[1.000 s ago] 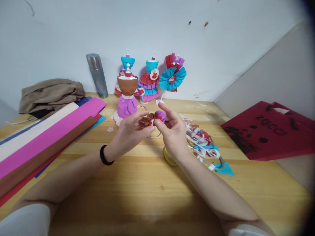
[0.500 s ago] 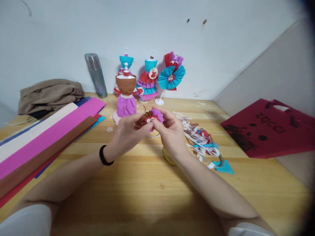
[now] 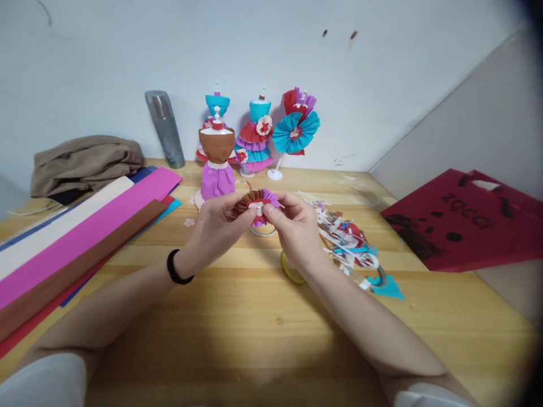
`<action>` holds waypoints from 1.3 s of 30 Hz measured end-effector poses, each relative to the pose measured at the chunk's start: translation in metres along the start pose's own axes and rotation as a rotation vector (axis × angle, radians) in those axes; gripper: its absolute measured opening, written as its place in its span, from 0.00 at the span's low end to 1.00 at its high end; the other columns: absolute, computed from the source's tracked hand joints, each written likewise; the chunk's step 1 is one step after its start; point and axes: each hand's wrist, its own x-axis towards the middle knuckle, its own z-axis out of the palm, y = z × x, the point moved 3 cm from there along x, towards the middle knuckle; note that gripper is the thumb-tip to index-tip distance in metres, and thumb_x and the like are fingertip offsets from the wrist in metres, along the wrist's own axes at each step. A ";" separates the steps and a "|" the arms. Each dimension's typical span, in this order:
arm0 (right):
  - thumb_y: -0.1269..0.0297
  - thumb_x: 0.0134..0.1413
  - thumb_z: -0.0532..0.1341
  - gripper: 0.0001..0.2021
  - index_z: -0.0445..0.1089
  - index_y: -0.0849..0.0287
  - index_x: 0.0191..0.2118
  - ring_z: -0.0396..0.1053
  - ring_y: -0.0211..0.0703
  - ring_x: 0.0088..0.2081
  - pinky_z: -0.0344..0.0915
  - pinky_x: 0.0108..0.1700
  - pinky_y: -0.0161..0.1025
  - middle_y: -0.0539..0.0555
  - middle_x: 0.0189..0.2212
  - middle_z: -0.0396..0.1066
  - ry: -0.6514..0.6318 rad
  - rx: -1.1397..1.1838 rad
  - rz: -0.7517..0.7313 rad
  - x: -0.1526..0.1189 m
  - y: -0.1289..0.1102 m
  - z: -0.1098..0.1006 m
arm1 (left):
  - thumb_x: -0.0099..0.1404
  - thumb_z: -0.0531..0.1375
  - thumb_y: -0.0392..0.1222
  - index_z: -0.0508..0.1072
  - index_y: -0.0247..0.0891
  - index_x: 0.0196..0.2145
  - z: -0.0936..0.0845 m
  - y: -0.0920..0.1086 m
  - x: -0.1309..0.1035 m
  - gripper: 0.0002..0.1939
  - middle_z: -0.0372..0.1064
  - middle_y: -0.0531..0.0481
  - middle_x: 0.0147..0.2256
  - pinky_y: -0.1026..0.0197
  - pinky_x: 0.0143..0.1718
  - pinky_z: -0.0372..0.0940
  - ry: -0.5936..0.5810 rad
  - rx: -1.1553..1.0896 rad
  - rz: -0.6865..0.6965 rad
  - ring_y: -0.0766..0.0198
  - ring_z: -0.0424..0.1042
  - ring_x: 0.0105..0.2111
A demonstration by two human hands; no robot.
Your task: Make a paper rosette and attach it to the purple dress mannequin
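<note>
Between my two hands is a pleated paper flower [image 3: 257, 199], brown on one side and purple on the other, with a red and pale centre. My left hand [image 3: 218, 223] pinches its brown side, the thumb by the centre. Opposite, my right hand [image 3: 297, 223] grips the purple side with thumb and fingers. Just behind my left hand stands a small dress form [image 3: 216, 147] with a brown top and purple skirt. A yellow ring-shaped item [image 3: 292, 270], perhaps a tape roll, lies partly hidden under my right wrist.
Coloured paper sheets [image 3: 91, 234] and brown cloth [image 3: 87, 164] lie left, near a metal flask [image 3: 164, 130]. More dressed forms [image 3: 256, 133] and a blue-fan figure [image 3: 296, 133] stand by the wall. Paper scraps [image 3: 350, 243] and a red bag [image 3: 462, 223] are right.
The thumbs have spread slightly apart on the paper flower, so more of its centre shows. My left hand has shifted a little to the left.
</note>
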 end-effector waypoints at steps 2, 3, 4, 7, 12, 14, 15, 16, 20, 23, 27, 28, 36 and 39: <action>0.60 0.47 0.70 0.10 0.75 0.56 0.36 0.70 0.36 0.28 0.68 0.33 0.35 0.48 0.29 0.77 0.001 -0.009 -0.005 0.000 -0.001 0.000 | 0.61 0.62 0.42 0.77 0.34 0.34 0.000 0.001 0.000 0.08 0.76 0.49 0.30 0.64 0.33 0.69 -0.017 0.005 0.009 0.66 0.72 0.30; 0.60 0.47 0.69 0.09 0.75 0.56 0.36 0.70 0.36 0.29 0.68 0.33 0.35 0.48 0.29 0.77 -0.005 -0.013 -0.011 0.000 -0.001 0.001 | 0.61 0.63 0.42 0.77 0.34 0.33 0.000 0.002 0.000 0.08 0.75 0.49 0.29 0.65 0.32 0.68 -0.018 0.009 0.015 0.66 0.72 0.29; 0.61 0.47 0.69 0.09 0.76 0.56 0.35 0.71 0.36 0.29 0.69 0.34 0.35 0.48 0.30 0.77 -0.015 -0.015 -0.016 0.000 -0.002 0.001 | 0.60 0.63 0.41 0.76 0.34 0.31 0.000 0.002 0.000 0.07 0.74 0.50 0.27 0.65 0.30 0.67 -0.017 0.010 0.019 0.67 0.71 0.28; 0.62 0.47 0.69 0.08 0.76 0.56 0.35 0.71 0.37 0.30 0.69 0.34 0.35 0.48 0.30 0.77 -0.041 -0.014 -0.022 -0.001 -0.003 0.002 | 0.60 0.64 0.42 0.76 0.34 0.29 -0.002 0.001 0.002 0.07 0.72 0.51 0.25 0.66 0.28 0.65 -0.016 -0.011 0.015 0.68 0.69 0.26; 0.62 0.47 0.69 0.08 0.77 0.56 0.35 0.70 0.37 0.30 0.69 0.35 0.36 0.48 0.30 0.77 -0.034 -0.015 0.028 -0.002 -0.001 0.002 | 0.59 0.66 0.43 0.78 0.34 0.34 -0.006 -0.003 0.004 0.09 0.75 0.49 0.29 0.63 0.33 0.67 -0.056 -0.061 -0.049 0.65 0.72 0.30; 0.62 0.46 0.69 0.07 0.76 0.56 0.34 0.70 0.37 0.29 0.69 0.36 0.37 0.48 0.30 0.76 -0.026 -0.025 0.048 -0.003 -0.001 0.002 | 0.59 0.66 0.43 0.78 0.33 0.34 -0.006 -0.005 0.004 0.09 0.75 0.48 0.29 0.62 0.33 0.67 -0.055 -0.046 -0.055 0.65 0.72 0.30; 0.62 0.46 0.69 0.07 0.76 0.56 0.33 0.70 0.37 0.30 0.69 0.36 0.37 0.48 0.30 0.76 -0.024 -0.028 0.055 -0.003 0.000 0.002 | 0.59 0.66 0.43 0.78 0.33 0.33 -0.006 -0.006 0.005 0.09 0.75 0.48 0.28 0.62 0.33 0.67 -0.052 -0.027 -0.052 0.65 0.71 0.29; 0.62 0.46 0.69 0.07 0.76 0.56 0.33 0.71 0.37 0.30 0.69 0.37 0.37 0.48 0.30 0.76 -0.024 -0.029 0.061 -0.003 0.000 0.003 | 0.59 0.65 0.42 0.78 0.33 0.32 -0.006 -0.006 0.005 0.08 0.74 0.48 0.28 0.62 0.32 0.67 -0.046 -0.007 -0.045 0.65 0.71 0.29; 0.62 0.46 0.69 0.07 0.76 0.56 0.34 0.71 0.37 0.29 0.69 0.36 0.37 0.48 0.30 0.77 -0.006 -0.033 0.071 -0.004 0.000 0.003 | 0.58 0.64 0.41 0.77 0.33 0.31 -0.005 -0.006 0.004 0.07 0.74 0.49 0.28 0.62 0.32 0.68 -0.037 0.023 -0.021 0.66 0.71 0.28; 0.61 0.46 0.69 0.08 0.76 0.55 0.34 0.70 0.37 0.28 0.69 0.35 0.37 0.48 0.28 0.76 0.014 -0.016 0.068 -0.003 0.000 0.002 | 0.60 0.64 0.41 0.78 0.34 0.36 -0.004 -0.003 0.003 0.09 0.75 0.48 0.31 0.62 0.34 0.69 -0.056 0.011 -0.019 0.65 0.72 0.31; 0.57 0.46 0.69 0.09 0.75 0.55 0.34 0.72 0.40 0.30 0.70 0.35 0.38 0.48 0.28 0.76 -0.003 -0.009 0.083 -0.002 0.000 0.003 | 0.62 0.64 0.43 0.79 0.35 0.40 -0.003 -0.001 0.001 0.11 0.76 0.47 0.35 0.62 0.35 0.70 -0.078 0.003 -0.009 0.64 0.73 0.33; 0.57 0.46 0.69 0.10 0.75 0.55 0.34 0.73 0.40 0.30 0.71 0.35 0.39 0.49 0.28 0.77 -0.008 -0.011 0.086 -0.002 0.000 0.003 | 0.62 0.64 0.43 0.79 0.35 0.39 -0.003 -0.001 0.001 0.11 0.76 0.48 0.34 0.63 0.35 0.70 -0.069 -0.006 -0.002 0.65 0.73 0.33; 0.60 0.53 0.67 0.14 0.73 0.54 0.46 0.74 0.45 0.42 0.73 0.40 0.43 0.56 0.45 0.75 -0.018 -0.297 -0.199 -0.006 -0.014 -0.002 | 0.60 0.65 0.42 0.78 0.35 0.32 -0.006 -0.004 0.002 0.07 0.76 0.48 0.29 0.63 0.32 0.69 -0.014 0.066 0.030 0.65 0.73 0.30; 0.66 0.54 0.65 0.07 0.75 0.52 0.40 0.70 0.50 0.52 0.71 0.50 0.48 0.57 0.51 0.71 -0.017 -0.537 -0.543 -0.012 -0.031 -0.002 | 0.58 0.65 0.41 0.77 0.35 0.30 -0.007 -0.005 0.003 0.06 0.76 0.49 0.27 0.63 0.31 0.69 0.015 0.180 0.085 0.65 0.72 0.29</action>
